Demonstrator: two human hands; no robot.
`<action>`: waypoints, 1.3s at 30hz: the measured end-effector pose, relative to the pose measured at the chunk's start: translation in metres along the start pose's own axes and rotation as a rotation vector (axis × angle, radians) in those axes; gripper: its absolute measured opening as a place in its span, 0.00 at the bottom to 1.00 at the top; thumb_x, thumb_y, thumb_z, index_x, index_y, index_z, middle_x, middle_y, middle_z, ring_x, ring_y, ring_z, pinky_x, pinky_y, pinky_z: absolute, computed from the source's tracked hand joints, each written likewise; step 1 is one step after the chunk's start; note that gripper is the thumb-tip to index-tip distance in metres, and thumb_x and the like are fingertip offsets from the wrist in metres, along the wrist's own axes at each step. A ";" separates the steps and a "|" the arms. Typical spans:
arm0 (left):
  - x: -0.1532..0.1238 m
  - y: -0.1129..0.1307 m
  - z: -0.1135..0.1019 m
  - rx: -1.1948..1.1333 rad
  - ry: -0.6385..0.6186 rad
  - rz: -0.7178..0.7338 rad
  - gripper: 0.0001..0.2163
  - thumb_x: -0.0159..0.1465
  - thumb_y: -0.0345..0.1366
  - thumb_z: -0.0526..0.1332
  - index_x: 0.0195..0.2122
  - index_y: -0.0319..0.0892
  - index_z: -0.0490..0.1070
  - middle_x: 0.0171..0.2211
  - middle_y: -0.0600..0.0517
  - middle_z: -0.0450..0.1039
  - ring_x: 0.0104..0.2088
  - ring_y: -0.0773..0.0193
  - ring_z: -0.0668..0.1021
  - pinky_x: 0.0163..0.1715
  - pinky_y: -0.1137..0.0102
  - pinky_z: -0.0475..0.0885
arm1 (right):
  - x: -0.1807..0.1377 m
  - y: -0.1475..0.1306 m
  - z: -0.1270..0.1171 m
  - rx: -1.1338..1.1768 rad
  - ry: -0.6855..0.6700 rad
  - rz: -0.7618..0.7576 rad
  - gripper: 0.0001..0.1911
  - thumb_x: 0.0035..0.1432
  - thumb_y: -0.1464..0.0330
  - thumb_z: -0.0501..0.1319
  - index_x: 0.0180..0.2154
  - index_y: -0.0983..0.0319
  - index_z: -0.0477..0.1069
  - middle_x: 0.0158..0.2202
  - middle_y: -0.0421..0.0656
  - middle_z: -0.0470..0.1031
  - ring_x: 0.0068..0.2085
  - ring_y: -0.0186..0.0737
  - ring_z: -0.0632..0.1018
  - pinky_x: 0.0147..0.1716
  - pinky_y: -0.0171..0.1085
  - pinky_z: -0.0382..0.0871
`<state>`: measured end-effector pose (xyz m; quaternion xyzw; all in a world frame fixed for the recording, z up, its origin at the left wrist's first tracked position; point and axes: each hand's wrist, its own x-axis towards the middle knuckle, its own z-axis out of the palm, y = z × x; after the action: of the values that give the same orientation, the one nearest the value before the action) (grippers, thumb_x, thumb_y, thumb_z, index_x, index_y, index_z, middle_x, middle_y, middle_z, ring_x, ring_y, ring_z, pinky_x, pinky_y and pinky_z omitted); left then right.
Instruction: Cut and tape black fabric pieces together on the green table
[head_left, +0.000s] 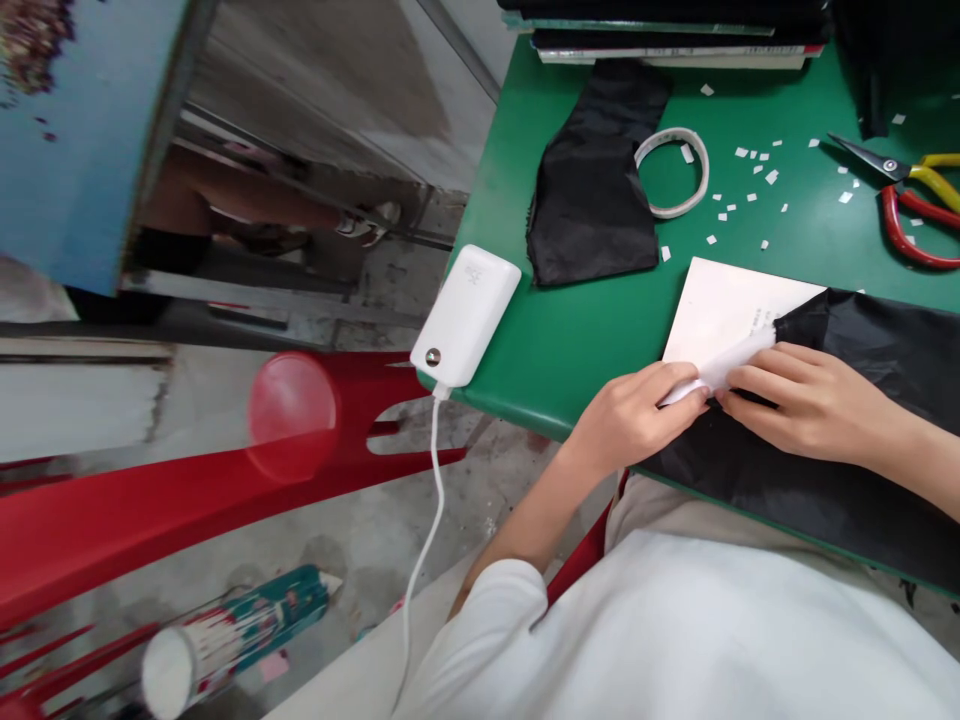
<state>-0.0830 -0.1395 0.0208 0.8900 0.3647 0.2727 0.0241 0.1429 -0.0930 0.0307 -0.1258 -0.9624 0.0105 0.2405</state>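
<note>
Both hands pinch a narrow white strip (735, 362); whether it is paper or cloth I cannot tell. My left hand (641, 412) grips its lower left end between thumb and fingers. Close beside it, my right hand (806, 400) has its fingers closed on the strip nearer its upper end, where it meets black fabric (892, 335). That fabric spreads under my right hand and along the table's front edge. Beneath the strip lies a white printed sheet or board (724, 295), partly covered by the fabric and my hands.
On the green table (600, 350) are a black fabric piece (596, 180), a tape roll (705, 170), red-and-yellow-handled scissors (892, 170) and scattered white bits. A white power bank (466, 315) with a cable sits at the left edge. A red chair (187, 500) stands left; another person's leg (255, 200) shows beyond.
</note>
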 end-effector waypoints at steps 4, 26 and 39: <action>-0.001 -0.001 0.002 -0.018 0.040 0.016 0.03 0.64 0.29 0.65 0.33 0.38 0.72 0.37 0.46 0.79 0.31 0.69 0.77 0.30 0.75 0.71 | -0.001 0.001 0.001 0.007 -0.006 0.003 0.15 0.68 0.77 0.54 0.31 0.63 0.76 0.32 0.45 0.77 0.32 0.38 0.72 0.31 0.38 0.67; -0.006 -0.001 0.008 -0.105 0.046 -0.059 0.04 0.67 0.30 0.62 0.41 0.37 0.74 0.38 0.46 0.77 0.30 0.70 0.75 0.32 0.74 0.74 | -0.001 0.000 0.001 0.018 -0.002 0.017 0.13 0.66 0.78 0.57 0.31 0.65 0.78 0.32 0.46 0.79 0.31 0.40 0.73 0.30 0.39 0.67; -0.010 -0.003 0.012 -0.183 0.093 -0.080 0.05 0.63 0.28 0.65 0.41 0.37 0.75 0.38 0.48 0.78 0.28 0.70 0.72 0.31 0.73 0.72 | -0.001 0.000 0.002 0.015 -0.001 0.018 0.14 0.66 0.77 0.56 0.31 0.65 0.77 0.31 0.46 0.78 0.30 0.39 0.73 0.30 0.39 0.67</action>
<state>-0.0845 -0.1417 0.0050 0.8552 0.3740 0.3449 0.0991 0.1427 -0.0933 0.0288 -0.1328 -0.9613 0.0197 0.2408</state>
